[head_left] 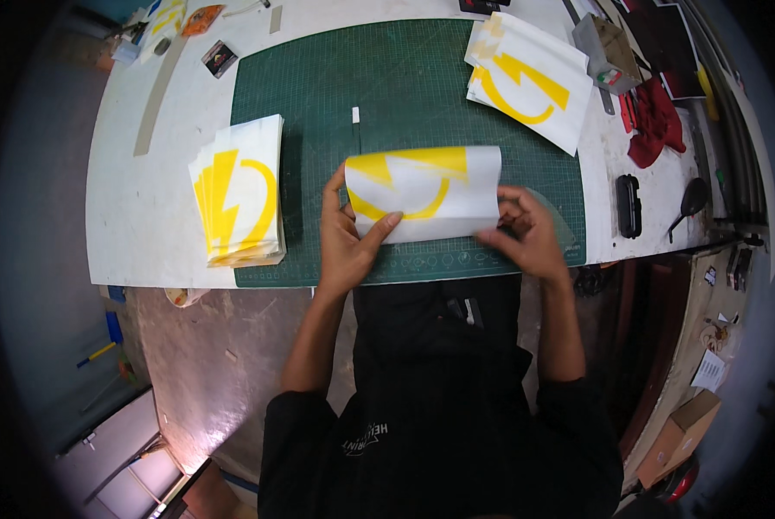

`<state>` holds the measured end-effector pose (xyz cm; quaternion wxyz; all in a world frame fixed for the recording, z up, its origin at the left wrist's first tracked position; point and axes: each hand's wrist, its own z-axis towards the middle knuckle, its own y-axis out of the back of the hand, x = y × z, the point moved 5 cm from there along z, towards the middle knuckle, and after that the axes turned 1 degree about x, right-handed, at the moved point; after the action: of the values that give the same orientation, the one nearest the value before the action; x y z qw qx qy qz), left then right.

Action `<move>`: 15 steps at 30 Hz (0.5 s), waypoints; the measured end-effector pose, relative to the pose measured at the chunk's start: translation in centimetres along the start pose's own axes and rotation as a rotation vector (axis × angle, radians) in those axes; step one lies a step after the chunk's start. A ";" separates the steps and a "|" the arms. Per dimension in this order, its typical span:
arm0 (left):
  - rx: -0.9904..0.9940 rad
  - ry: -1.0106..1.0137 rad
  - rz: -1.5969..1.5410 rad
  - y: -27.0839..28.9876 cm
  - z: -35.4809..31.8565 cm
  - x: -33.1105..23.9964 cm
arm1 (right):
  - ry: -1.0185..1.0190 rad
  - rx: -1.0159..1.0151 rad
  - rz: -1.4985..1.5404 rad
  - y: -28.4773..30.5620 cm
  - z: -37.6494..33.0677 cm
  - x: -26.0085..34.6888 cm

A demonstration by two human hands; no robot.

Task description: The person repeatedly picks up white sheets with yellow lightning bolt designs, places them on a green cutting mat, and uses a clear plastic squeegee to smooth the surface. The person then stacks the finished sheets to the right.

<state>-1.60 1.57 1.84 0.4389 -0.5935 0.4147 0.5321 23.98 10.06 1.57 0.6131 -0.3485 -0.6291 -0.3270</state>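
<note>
A white sheet with a yellow lightning-bolt and arc design (422, 186) is held up over the green cutting mat (318, 95), its upper edge bent over in a curve. My left hand (350, 238) grips its left end, the thumb pressed on the front and the fingers behind. At the lower right corner, my right hand (530, 233) has its fingers curled and its thumb against the bottom edge. To the left lies a stack of similar printed sheets (240, 195), slightly fanned. Another pile of them (534, 82) rests at the mat's upper right.
A small white piece (355, 115) lies on the mat. Along the right side are a metal box (606, 52), a red cloth (657, 125), a black case (629, 206) and a black spoon-shaped tool (690, 201). A small dark box (220, 59) sits at the upper left of the white table (119, 216).
</note>
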 end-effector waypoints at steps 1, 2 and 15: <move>0.000 -0.018 0.011 -0.1 0.0 0.0 | -0.096 -0.048 -0.003 0.4 0.1 -0.9; 0.000 -0.035 0.023 -0.1 0.1 0.1 | -0.007 -0.091 0.027 0.1 0.4 -1.0; -0.337 -0.472 0.778 -0.6 -1.7 -0.6 | -0.153 -0.261 -0.058 -0.6 2.1 -1.3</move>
<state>-0.60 0.16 2.56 0.1870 -0.3204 0.4031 0.8366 22.32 11.45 0.16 0.5030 -0.4311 -0.6359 -0.3960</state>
